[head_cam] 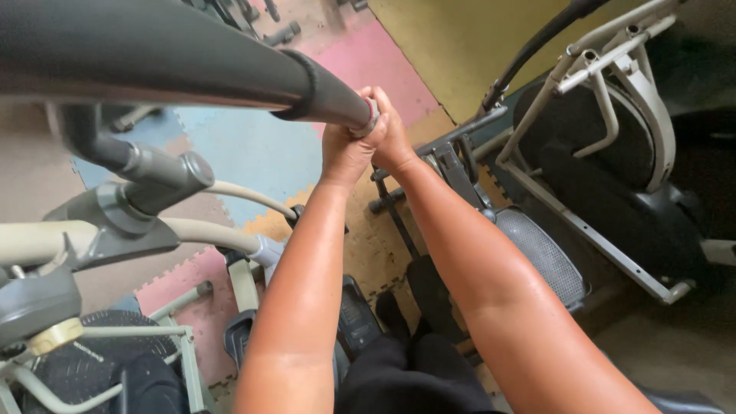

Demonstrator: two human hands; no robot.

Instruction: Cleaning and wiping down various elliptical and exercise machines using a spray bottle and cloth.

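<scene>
Seen from above, a floor (253,153) of interlocking foam mats in pink, blue, tan and mustard yellow fills the background. Across the upper left runs a thick padded black bar (176,65), slanting down toward the centre of the scene and ending in a bare metal tip. On the right stands an elliptical trainer (613,146) with a pale grey frame, a black flywheel housing and a grey ribbed foot pedal (540,257). On the near left sits a second exercise machine (84,253) with cream and grey tubing and a dark round housing low down. Two bare forearms reach away from the viewer, up the middle, and meet at the end of the bar. The left hand (346,149) is closed around the bar's tip, and the right hand (392,136) is pressed against it, fingers wrapped over the same end; exactly how the fingers overlap is hard to make out. Near the bottom edge, dark trousers (414,376) show between the arms.
</scene>
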